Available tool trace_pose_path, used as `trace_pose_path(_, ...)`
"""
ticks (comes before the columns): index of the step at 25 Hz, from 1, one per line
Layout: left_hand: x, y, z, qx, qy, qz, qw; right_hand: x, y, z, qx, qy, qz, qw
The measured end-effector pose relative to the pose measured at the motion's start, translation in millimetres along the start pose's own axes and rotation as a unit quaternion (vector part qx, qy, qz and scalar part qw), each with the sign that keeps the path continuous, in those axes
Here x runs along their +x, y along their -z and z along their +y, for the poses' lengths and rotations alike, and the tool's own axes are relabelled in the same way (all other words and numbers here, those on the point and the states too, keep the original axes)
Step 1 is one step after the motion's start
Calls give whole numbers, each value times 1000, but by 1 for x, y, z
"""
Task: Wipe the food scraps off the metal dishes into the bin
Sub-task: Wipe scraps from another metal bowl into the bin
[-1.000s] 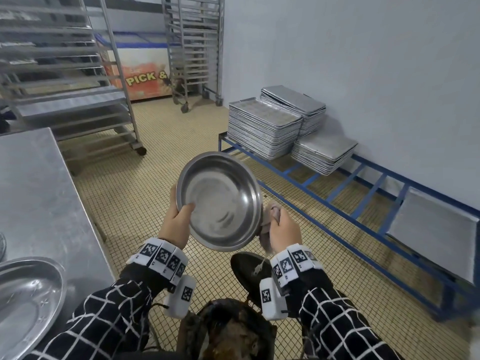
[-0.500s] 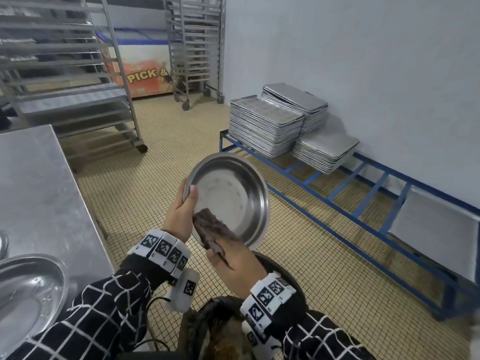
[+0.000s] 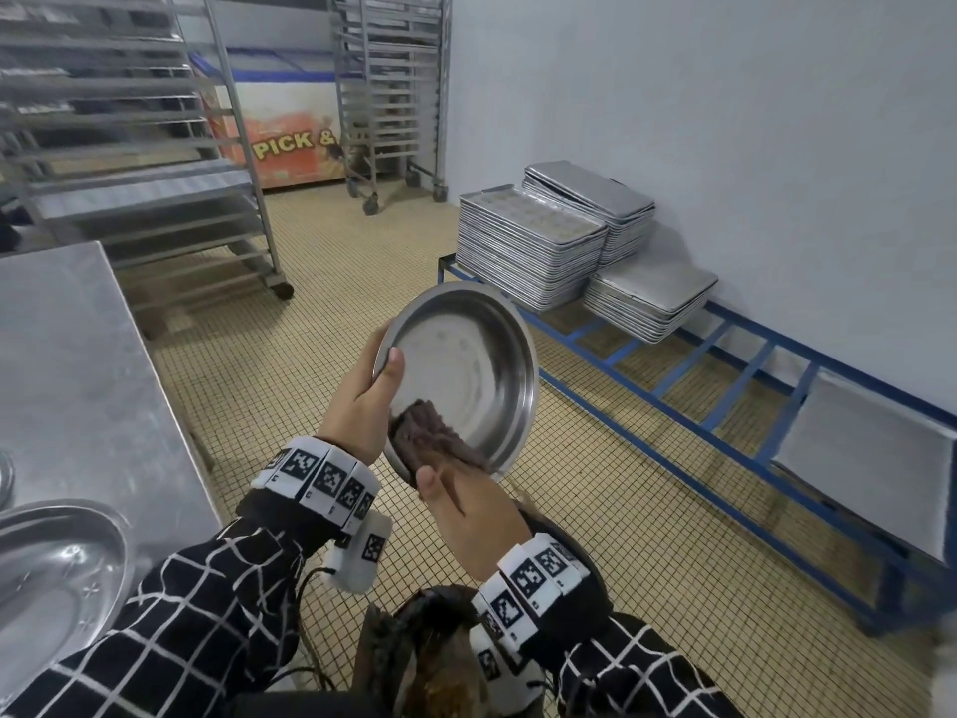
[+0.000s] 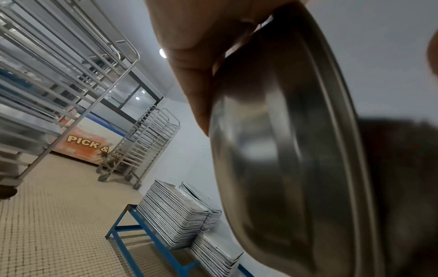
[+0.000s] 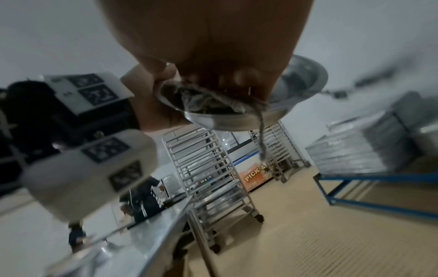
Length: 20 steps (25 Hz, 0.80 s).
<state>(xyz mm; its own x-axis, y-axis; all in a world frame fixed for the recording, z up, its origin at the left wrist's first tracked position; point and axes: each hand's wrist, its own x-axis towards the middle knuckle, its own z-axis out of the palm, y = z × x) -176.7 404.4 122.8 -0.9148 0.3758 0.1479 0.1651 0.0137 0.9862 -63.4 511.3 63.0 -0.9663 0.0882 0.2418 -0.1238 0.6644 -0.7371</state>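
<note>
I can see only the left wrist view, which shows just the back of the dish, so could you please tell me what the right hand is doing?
Observer: The right hand holds a dark cloth against the lower inside of the metal dish.
Operator: Thank you. Where would loosened scraps fall?
Observer: The bin, with brown scraps in it, sits low in the head view, below both wrists. I cannot tell whether the dish is exactly over it.
Operator: Is anything else waiting to be wiped?
Observer: A second dish lies on the steel table at the person's left.
</note>
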Motion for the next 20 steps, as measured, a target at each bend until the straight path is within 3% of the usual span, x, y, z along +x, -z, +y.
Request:
trace_pose_path(2,-1,2,4,-9,-6,-11,1000,2,6,21,-188,14,-25,982)
trace_pose_path(4,-1,2,0,-5,-3,-28,1000,7,15,43,-354,-27,-50,934)
trace_pose_path(6,-2,-1,-3,0,8,-43,999,13,26,57,-406,-89,-42,908)
trace_pose_path(9,-4,-9,0,-21,28,-51,998,25,41,69,-357,-156,11,921)
trace_pose_path(14,-7,-7,1,-58,77,-54,994,44,78,68,-159,-116,91,976)
trace_pose_path(17,-8,-3,-3,-80,107,-63,989,47,102,63,-55,-143,99,983)
trace_pose_path(20,-5,1,-6,-84,143,-91,982,42,110,60,-25,-165,106,980)
